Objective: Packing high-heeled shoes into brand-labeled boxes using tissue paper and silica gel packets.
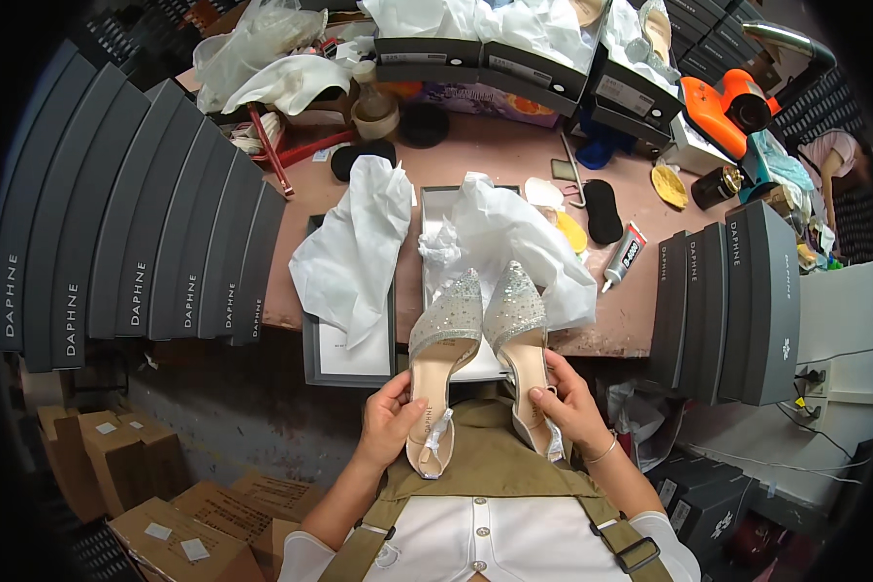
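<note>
Beside the pink table (502, 147), fingers (395, 388) grip glittering shoes (446, 323).

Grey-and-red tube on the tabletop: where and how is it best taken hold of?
Probably around the middle of the tube, from above and the right: it lies aslant, its thin nozzle toward the near left, and bare tabletop shows to its right, while a black pad lies to its far left.
</note>
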The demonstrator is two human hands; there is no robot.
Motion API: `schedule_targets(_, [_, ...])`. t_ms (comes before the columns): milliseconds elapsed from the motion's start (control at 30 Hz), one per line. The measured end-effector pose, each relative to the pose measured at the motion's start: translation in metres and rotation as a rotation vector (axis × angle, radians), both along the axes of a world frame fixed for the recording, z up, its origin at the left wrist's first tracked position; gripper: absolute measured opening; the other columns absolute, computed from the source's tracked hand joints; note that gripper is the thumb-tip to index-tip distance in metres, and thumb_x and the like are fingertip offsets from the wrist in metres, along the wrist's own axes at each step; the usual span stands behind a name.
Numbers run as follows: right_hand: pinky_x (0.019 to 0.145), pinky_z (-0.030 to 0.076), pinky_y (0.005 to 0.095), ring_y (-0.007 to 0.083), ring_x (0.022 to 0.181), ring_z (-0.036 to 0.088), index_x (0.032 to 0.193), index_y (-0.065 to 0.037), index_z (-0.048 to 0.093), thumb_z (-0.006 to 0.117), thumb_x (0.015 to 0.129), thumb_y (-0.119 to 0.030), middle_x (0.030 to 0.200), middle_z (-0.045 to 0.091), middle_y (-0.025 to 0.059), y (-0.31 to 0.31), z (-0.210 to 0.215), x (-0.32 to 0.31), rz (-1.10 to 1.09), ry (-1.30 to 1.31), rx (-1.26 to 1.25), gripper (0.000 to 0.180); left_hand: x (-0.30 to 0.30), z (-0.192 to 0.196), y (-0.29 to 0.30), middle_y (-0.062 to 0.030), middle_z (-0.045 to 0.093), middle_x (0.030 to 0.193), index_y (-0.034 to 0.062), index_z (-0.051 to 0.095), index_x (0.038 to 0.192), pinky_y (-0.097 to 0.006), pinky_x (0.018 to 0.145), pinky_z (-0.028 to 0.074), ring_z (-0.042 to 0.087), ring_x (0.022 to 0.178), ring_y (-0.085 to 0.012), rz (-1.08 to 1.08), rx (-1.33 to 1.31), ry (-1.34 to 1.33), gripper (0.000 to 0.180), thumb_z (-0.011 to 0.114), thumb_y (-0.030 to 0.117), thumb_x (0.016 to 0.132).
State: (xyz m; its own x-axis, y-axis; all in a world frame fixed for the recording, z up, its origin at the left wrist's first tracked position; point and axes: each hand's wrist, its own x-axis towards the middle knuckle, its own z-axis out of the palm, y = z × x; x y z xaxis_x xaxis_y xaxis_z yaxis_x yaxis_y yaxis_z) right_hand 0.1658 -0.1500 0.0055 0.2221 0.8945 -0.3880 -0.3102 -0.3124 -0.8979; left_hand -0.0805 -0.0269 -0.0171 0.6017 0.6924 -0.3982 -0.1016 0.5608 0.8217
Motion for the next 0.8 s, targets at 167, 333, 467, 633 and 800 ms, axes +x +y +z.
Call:
schedule_targets(167, [0.087, 0.045, 0.0253, 0.0102, 0.100, 0.055, 0.139, 0.002, 0.032, 0.059, 0.091, -0.008, 0.111, 0.060, 0.0076, 0.000, 0.010, 0.004, 0.012, 0.001, -0.034, 0.056, -0.004, 0.007, 0.001, -0.0080, 0.059, 0.111, -0.0082, 0.043, 0.131, -0.024, 0.087, 0.045, 0.056, 0.098, -0.0100, 0.011, 0.060, 0.015, 0.046, 0.059, 0.003, 0.088])
schedule_targets(333, [0.086, 0.044, 0.0252, 0.0104, 0.098, 0.055, 0.139, 0.003, 0.032, 0.060, 0.090, -0.009, 0.109, 0.060, 0.0076, -0.002, 0.000, 0.003, 0.078, -0.111, 0.001, 0.057, -0.009, 0.006, 0.007, -0.0087, 0.059, 0.113, -0.0090, 0.042, 0.131, -0.025, 0.089, 0.044, 0.056, 0.100, -0.0112, 0.009, 0.114, -0.020, 0.048, 0.059, 0.004, 0.088])
schedule_targets(467, [0.086, 0.044, 0.0253, 0.0108, 0.098, 0.055, 0.139, 0.003, 0.032, 0.061, 0.089, -0.009, 0.107, 0.060, 0.0075, 0.001, 0.004, 0.000, 0.086, -0.140, 0.008, 0.059, -0.014, 0.003, 0.012, -0.0098, 0.058, 0.114, -0.0096, 0.041, 0.131, -0.026, 0.091, 0.043, 0.055, 0.102, -0.0123, -0.007, 0.125, -0.030, 0.049, 0.059, 0.005, 0.088])
schedule_targets(633, [0.086, 0.044, 0.0259, 0.0117, 0.097, 0.056, 0.138, 0.004, 0.033, 0.063, 0.088, -0.011, 0.106, 0.061, 0.0074, -0.001, 0.003, 0.000, 0.105, -0.211, 0.025, 0.060, -0.020, 0.003, 0.017, -0.0099, 0.058, 0.114, -0.0097, 0.042, 0.131, -0.027, 0.091, 0.043, 0.055, 0.103, -0.0129, -0.031, 0.157, -0.042, 0.050, 0.060, 0.008, 0.088])
schedule_targets(800, [0.087, 0.044, 0.0266, 0.0129, 0.098, 0.056, 0.136, 0.005, 0.037, 0.066, 0.087, -0.013, 0.105, 0.061, 0.0079, -0.002, 0.001, 0.002, 0.116, -0.304, 0.047, 0.060, -0.026, 0.002, 0.023, -0.0095, 0.059, 0.113, -0.0101, 0.042, 0.130, -0.028, 0.090, 0.044, 0.056, 0.101, -0.0132, -0.036, 0.209, -0.038, 0.051, 0.060, 0.010, 0.087])
